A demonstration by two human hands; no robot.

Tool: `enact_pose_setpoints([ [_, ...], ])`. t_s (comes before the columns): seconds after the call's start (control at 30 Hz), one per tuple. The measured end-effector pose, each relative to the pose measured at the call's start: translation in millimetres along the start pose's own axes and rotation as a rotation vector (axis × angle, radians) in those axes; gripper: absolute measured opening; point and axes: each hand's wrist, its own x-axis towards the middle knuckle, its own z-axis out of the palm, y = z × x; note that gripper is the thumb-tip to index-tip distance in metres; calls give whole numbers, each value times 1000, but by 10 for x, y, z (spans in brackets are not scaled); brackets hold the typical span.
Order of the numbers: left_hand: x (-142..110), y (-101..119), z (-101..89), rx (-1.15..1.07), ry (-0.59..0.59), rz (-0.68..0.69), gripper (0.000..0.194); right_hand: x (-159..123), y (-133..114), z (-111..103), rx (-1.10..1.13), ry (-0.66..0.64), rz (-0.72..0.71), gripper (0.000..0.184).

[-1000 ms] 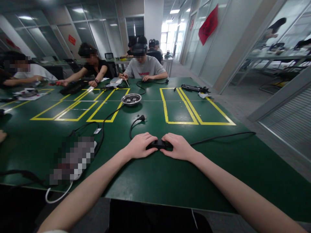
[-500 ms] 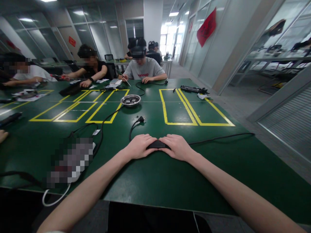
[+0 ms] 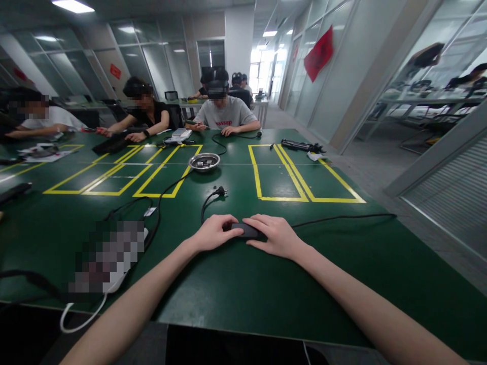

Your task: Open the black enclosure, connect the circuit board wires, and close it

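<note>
On the green table in front of me lies a black power adapter [image 3: 245, 230] with a cord at each end. My left hand [image 3: 215, 232] is closed around its left end, thumb pressed on the top. My right hand [image 3: 276, 235] holds the right end more loosely, fingers over the far side and thumb along the near edge. From the left end a short cord curls up to a black plug [image 3: 220, 191] on the table. A thin black cable [image 3: 342, 219] runs off to the right.
A metal bowl [image 3: 204, 162] with small metal parts stands ahead. Yellow tape outlines [image 3: 308, 199] mark the table. At left lies a blurred-out white-edged object [image 3: 114, 284] with cables. A black folded stand [image 3: 302, 146] lies far right. Several people sit across the table.
My right hand has loosened and its thumb has come away from the left thumb, so more of the adapter's top shows. My left thumb now lies on top of the adapter.
</note>
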Motion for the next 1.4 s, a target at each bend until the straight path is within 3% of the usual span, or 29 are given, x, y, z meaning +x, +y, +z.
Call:
enact_pose_setpoints([
  [0.07, -6, -22, 12, 30, 38, 45, 31, 20, -29, -1, 79, -46, 102, 50],
  [0.17, -7, -39, 19, 101, 70, 106, 29, 32, -50, 20, 166, -81, 226, 25],
  [0.27, -5, -33, 16, 154, 53, 144, 29, 20, -56, 44, 196, -64, 244, 19],
  [0.43, -2, -20, 19, 206, -2, 186, 29, 10, -54, 40, 118, -33, 175, 27],
  [0.77, -4, -56, 49, 196, 14, 196, 32, 14, -47, 33, 92, 5, 134, 31],
  [0.83, 2, -66, 53, 198, 7, 198, 31, 10, -48, 15, 118, -30, 82, 35],
  [0.93, 8, -75, 59, 178, -11, 179, 34, 2, -64, 2, 77, -137, 7, 61],
  [1.03, 3, -73, 51, 158, 28, 202, 35, -5, -61, 26, 1, -168, 28, 58],
  [1.1, -9, -70, 25, 176, 132, 259, 43, -8, -3, 39, 14, -105, 102, 53],
  [1.2, -33, -77, -29, 245, 276, 305, 60, -20, 222, -14, 110, 137, 277, 49],
  [1.27, -45, -89, -50, 241, 264, 304, 54, -48, 461, -116, 161, 347, 404, 49],
  [1.4, -48, -100, -9, 156, 110, 303, 37, -182, 1026, -405, 61, 742, 705, 51],
])
